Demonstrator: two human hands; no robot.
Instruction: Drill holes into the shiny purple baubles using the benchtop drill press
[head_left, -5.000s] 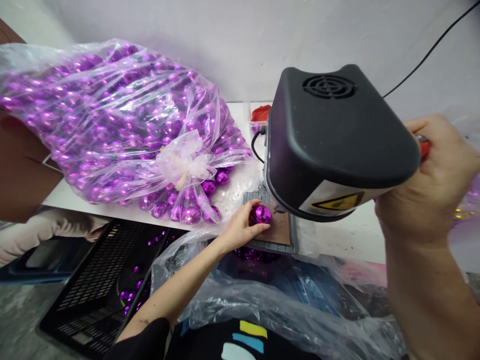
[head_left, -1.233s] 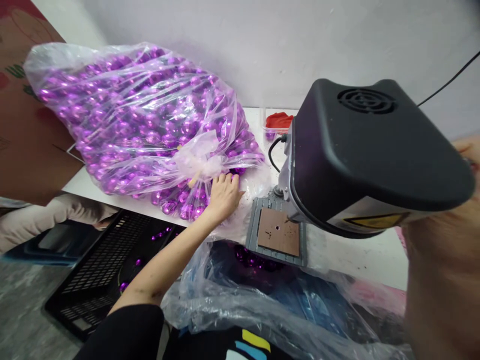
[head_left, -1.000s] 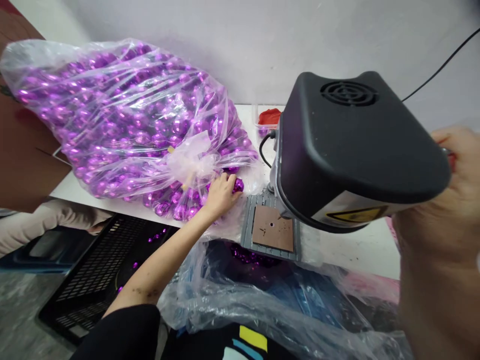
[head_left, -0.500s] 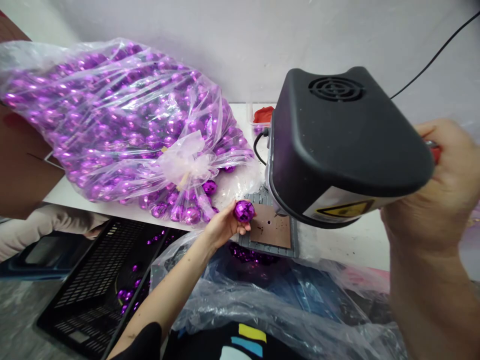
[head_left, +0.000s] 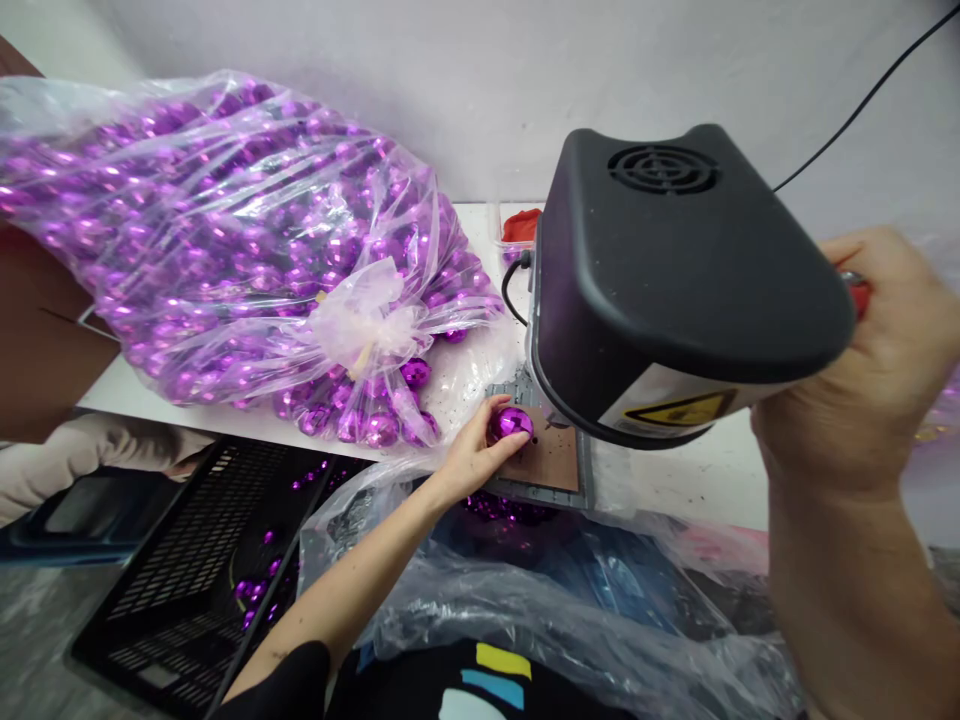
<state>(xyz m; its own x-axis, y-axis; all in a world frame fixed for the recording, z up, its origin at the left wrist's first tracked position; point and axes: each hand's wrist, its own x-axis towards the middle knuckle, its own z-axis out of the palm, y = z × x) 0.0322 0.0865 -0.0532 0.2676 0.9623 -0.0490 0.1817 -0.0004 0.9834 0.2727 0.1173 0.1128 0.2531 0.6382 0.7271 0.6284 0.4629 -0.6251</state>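
Observation:
Between the thumb and fingers of my left hand [head_left: 480,448] is a shiny purple faceted ball ornament [head_left: 513,424]. The hand holds it over the brown board [head_left: 551,460] on the grey base plate of a black machine. My right hand [head_left: 874,360] is closed round a red handle [head_left: 859,296] at the right side of the black machine head [head_left: 690,270], which carries a yellow warning label and a round vent. The machine head hides whatever lies beneath it.
A large clear bag of purple balls [head_left: 247,240] lies on the white table to the left. Behind the machine stands a clear tub with red cloth [head_left: 520,226]. A black crate [head_left: 180,560] with some purple balls sits below. Plastic sheeting [head_left: 480,590] covers my lap.
My left hand has moved right, bringing the ball over the brown board, and its thumb now lies across the ball's near side. The right hand still grips the handle.

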